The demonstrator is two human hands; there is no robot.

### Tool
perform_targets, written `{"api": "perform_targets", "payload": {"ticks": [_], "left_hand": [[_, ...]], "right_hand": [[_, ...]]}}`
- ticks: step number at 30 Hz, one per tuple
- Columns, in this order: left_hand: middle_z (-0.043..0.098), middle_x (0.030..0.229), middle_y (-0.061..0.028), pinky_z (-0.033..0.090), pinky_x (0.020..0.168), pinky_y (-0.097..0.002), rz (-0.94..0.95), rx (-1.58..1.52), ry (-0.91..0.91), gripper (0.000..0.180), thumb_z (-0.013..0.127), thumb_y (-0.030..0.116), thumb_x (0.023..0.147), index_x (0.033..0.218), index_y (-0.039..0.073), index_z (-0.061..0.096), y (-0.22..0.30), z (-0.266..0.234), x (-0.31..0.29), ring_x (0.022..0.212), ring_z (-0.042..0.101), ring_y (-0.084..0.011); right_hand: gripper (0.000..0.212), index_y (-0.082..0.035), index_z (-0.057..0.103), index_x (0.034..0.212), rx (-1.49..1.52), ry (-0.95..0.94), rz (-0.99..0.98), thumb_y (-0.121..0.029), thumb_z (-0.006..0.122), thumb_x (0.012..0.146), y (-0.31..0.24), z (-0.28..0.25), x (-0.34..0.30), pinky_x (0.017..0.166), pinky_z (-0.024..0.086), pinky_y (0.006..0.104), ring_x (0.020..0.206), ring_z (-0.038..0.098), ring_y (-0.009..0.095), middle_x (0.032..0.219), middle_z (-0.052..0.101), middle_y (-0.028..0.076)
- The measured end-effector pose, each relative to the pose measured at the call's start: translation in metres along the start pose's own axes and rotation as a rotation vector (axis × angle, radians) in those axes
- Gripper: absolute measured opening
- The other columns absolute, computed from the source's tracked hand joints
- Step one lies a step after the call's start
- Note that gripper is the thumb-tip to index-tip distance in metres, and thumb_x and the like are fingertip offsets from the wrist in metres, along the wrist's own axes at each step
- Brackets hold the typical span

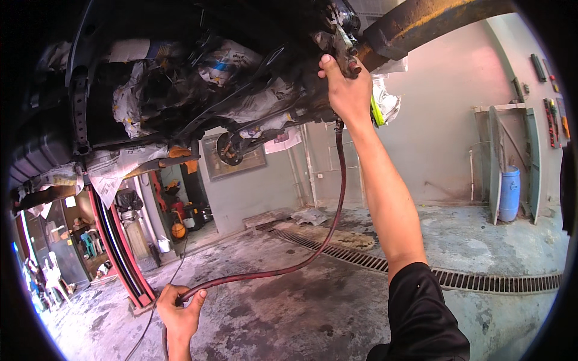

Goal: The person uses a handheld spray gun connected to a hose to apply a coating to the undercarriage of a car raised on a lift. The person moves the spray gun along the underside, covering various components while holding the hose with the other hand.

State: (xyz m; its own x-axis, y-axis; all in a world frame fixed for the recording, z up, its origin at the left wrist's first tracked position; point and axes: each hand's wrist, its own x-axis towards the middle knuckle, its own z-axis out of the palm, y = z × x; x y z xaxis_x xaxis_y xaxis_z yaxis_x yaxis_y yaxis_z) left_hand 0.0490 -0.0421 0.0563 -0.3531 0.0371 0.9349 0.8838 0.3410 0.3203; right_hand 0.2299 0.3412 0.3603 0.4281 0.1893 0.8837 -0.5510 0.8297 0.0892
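My right hand is raised beneath a lifted vehicle and closed around a metal spray gun, its thumb pointing up at the left. A dark red hose hangs from below that fist and curves down to the left. Low in the view, my left hand is closed around the hose, which drops away beneath it. The dark vehicle underbody spreads overhead, with crumpled newspaper wrapped over several parts. Close behind my right wrist shows a bright yellow-green strip beside more white paper.
A worn yellow lift arm crosses at upper right. The red lift post stands at left. A drain grate runs across the stained concrete floor. Further back are a blue barrel and a grey wall.
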Motion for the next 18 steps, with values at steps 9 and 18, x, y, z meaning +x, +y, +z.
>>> {"api": "perform_targets", "payload": {"ticks": [9,18], "left_hand": [[0.057,0.075,-0.0030,0.041,0.061,-0.0301,-0.056,0.123,0.013,0.038,0.093,0.027,0.078,0.079,0.000,0.067,0.047,0.005,-0.009,0.068,0.051,-0.0125],[0.059,0.073,-0.0035,0.042,0.060,-0.0297,-0.064,0.182,0.072,0.038,0.094,0.026,0.077,0.080,-0.001,0.067,0.081,0.005,-0.018,0.066,0.051,-0.0123]], "right_hand": [[0.039,-0.010,0.068,0.128,-0.380,-0.055,-0.077,-0.033,0.066,0.097,0.040,-0.017,0.032,0.087,0.054,0.0495,0.092,0.072,0.042,0.094,0.076,0.019],[0.037,-0.003,0.071,0.123,-0.012,0.000,-0.026,-0.029,0.072,0.097,0.034,-0.006,0.036,0.077,0.055,0.0365,0.078,0.072,0.023,0.088,0.075,0.015]]}}
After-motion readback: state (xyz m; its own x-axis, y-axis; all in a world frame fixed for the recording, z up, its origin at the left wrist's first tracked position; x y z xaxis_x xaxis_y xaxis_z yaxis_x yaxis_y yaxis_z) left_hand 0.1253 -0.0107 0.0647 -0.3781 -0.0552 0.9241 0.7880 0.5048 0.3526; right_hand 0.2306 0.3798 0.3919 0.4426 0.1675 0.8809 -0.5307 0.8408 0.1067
